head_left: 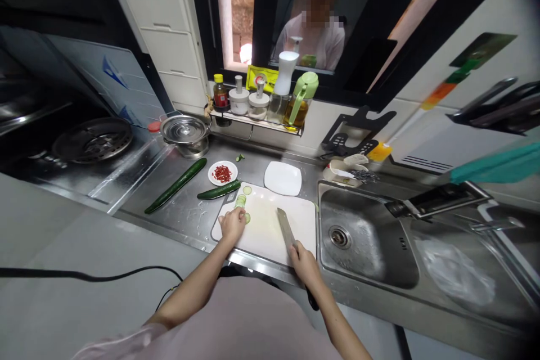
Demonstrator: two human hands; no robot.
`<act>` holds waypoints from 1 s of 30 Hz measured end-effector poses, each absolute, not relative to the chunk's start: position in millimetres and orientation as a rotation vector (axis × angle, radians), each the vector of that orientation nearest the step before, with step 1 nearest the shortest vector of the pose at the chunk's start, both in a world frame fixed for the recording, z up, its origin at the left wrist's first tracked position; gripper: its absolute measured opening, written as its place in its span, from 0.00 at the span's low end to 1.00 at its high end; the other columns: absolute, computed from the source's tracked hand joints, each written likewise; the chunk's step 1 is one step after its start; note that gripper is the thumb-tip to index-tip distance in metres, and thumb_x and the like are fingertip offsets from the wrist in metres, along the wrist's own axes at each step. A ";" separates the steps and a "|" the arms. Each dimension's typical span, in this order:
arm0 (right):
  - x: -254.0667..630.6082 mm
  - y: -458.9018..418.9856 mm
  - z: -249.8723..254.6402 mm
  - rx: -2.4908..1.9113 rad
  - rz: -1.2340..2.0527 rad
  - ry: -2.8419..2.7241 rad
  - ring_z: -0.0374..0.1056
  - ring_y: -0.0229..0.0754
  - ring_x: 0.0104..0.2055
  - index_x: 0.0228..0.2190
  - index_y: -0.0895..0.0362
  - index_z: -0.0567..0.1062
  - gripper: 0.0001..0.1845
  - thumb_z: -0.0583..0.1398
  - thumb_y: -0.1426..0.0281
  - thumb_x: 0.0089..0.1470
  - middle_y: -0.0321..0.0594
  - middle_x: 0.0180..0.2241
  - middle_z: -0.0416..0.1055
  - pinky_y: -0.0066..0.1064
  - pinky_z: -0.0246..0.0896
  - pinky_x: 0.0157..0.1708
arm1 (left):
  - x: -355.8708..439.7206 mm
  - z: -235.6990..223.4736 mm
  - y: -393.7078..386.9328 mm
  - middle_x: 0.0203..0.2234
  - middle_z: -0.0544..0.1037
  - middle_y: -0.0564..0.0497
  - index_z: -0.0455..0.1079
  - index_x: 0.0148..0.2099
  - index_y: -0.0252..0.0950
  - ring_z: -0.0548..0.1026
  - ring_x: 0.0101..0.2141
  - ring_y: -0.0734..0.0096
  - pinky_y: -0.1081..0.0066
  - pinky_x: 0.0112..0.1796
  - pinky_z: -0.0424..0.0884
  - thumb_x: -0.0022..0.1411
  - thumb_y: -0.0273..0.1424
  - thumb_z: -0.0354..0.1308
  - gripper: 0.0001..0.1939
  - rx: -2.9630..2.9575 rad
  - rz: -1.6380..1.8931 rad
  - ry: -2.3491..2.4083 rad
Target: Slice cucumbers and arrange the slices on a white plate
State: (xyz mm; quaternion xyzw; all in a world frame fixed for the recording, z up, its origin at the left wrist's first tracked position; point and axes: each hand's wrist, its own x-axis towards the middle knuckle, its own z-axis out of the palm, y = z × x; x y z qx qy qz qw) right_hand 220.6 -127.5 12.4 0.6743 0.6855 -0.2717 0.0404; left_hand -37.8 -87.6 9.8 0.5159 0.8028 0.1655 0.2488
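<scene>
My right hand (304, 263) is wrapped round the handle of a kitchen knife (287, 228). The blade lies over the right half of a white cutting board (265, 236) and points away from me. At the board's left side my left hand (233, 225) is closed, its fingertips at a short row of cucumber slices (241, 200). Single slices lie behind and beside the row. A cut piece of cucumber (218, 190) rests at the board's far left edge, partly on the steel counter. My fingers partly hide the slices they touch.
A whole cucumber (176, 186) lies on the left. Behind the board stand a plate of chopped red chili (223, 173) and a white square plate (282, 178). The sink (367, 236) is on the right, a steel pot (185, 134) at the back left. A condiment rack (257, 121) hangs behind.
</scene>
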 end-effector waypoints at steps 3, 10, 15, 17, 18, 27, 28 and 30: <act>216.5 -125.5 17.4 2.057 -0.842 2.091 0.71 0.45 0.45 0.51 0.57 0.67 0.21 0.44 0.63 0.65 0.48 0.42 0.76 0.28 0.54 0.38 | -51.6 7.2 -89.4 0.35 0.79 0.52 0.72 0.43 0.44 0.72 0.43 0.63 0.65 0.43 0.55 0.60 0.31 0.53 0.10 1.367 0.412 2.235; 212.9 -123.9 18.9 2.057 -0.850 2.099 0.71 0.45 0.45 0.50 0.57 0.68 0.20 0.44 0.63 0.65 0.47 0.42 0.76 0.28 0.55 0.37 | -67.3 3.6 -87.2 0.38 0.79 0.52 0.71 0.45 0.45 0.72 0.44 0.63 0.63 0.45 0.56 0.59 0.29 0.52 0.12 1.328 0.319 2.278; 214.1 -124.1 17.3 2.086 -0.854 2.089 0.70 0.46 0.45 0.51 0.58 0.67 0.21 0.44 0.63 0.64 0.49 0.43 0.75 0.29 0.55 0.39 | -70.1 2.2 -85.3 0.40 0.78 0.50 0.71 0.45 0.44 0.72 0.45 0.60 0.61 0.46 0.57 0.57 0.33 0.54 0.12 1.320 0.281 2.297; 214.8 -124.5 17.3 2.089 -0.870 2.096 0.70 0.46 0.45 0.51 0.58 0.68 0.21 0.44 0.63 0.64 0.49 0.42 0.76 0.29 0.55 0.38 | -70.9 1.5 -85.7 0.40 0.78 0.50 0.71 0.44 0.43 0.72 0.45 0.60 0.61 0.47 0.58 0.57 0.34 0.55 0.11 1.323 0.269 2.292; 215.2 -124.9 17.2 2.093 -0.876 2.098 0.71 0.46 0.44 0.50 0.58 0.68 0.21 0.44 0.63 0.64 0.48 0.41 0.76 0.29 0.55 0.38 | -71.2 1.1 -85.9 0.40 0.78 0.50 0.71 0.43 0.43 0.72 0.45 0.60 0.60 0.47 0.58 0.57 0.34 0.55 0.11 1.322 0.271 2.288; 217.8 -130.8 13.2 2.171 -0.912 2.076 0.71 0.46 0.44 0.49 0.57 0.69 0.21 0.44 0.63 0.64 0.46 0.39 0.76 0.28 0.55 0.38 | -54.5 4.5 -48.8 0.47 0.73 0.45 0.65 0.55 0.44 0.71 0.49 0.57 0.60 0.48 0.62 0.60 0.36 0.53 0.20 1.397 0.394 2.279; 218.1 -131.3 13.4 2.177 -0.909 2.073 0.71 0.46 0.44 0.49 0.57 0.69 0.21 0.44 0.63 0.64 0.46 0.40 0.76 0.28 0.55 0.38 | -50.3 6.1 -39.3 0.49 0.72 0.44 0.65 0.56 0.43 0.71 0.49 0.57 0.61 0.48 0.63 0.61 0.36 0.52 0.21 1.437 0.380 2.273; 219.0 -132.2 14.3 2.186 -0.893 2.066 0.71 0.46 0.44 0.50 0.57 0.68 0.21 0.44 0.63 0.64 0.47 0.40 0.76 0.28 0.54 0.38 | -42.3 9.5 -20.4 0.51 0.69 0.41 0.62 0.60 0.40 0.72 0.48 0.58 0.63 0.48 0.64 0.62 0.33 0.50 0.23 1.521 0.324 2.254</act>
